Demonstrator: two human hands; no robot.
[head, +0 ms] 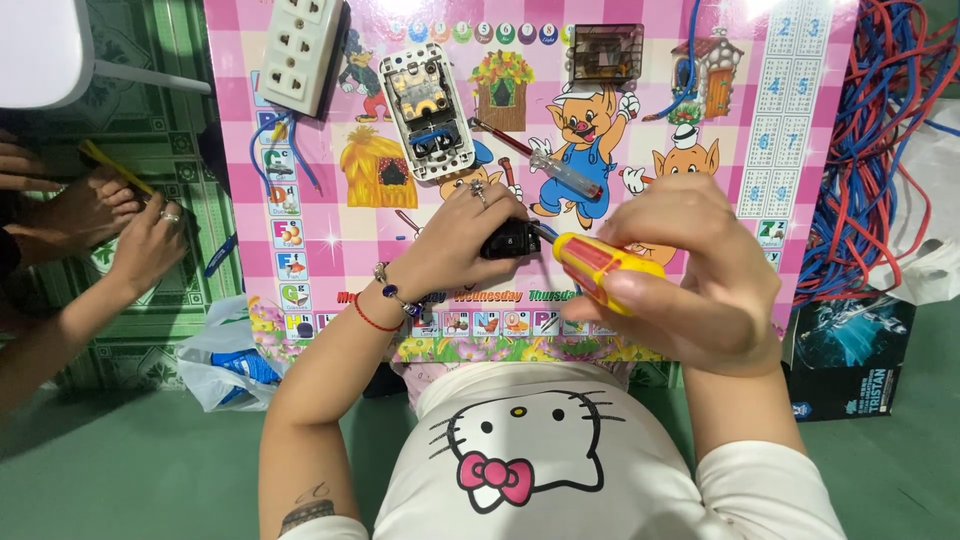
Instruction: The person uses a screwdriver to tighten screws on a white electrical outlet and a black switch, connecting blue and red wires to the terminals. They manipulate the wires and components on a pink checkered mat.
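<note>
Head view: screwdriver (600, 265) at black switch (512, 240)

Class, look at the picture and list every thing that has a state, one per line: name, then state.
left hand: gripping the small black part, pressed on the board
small black part: held, screwdriver tip at its side
right hand: closed round the yellow screwdriver
yellow screwdriver: held, pointing left
white socket strip: lying flat, closed
opened device: cover off, insides showing
spare screwdriver: lying loose
red and blue wires: tangled
</note>
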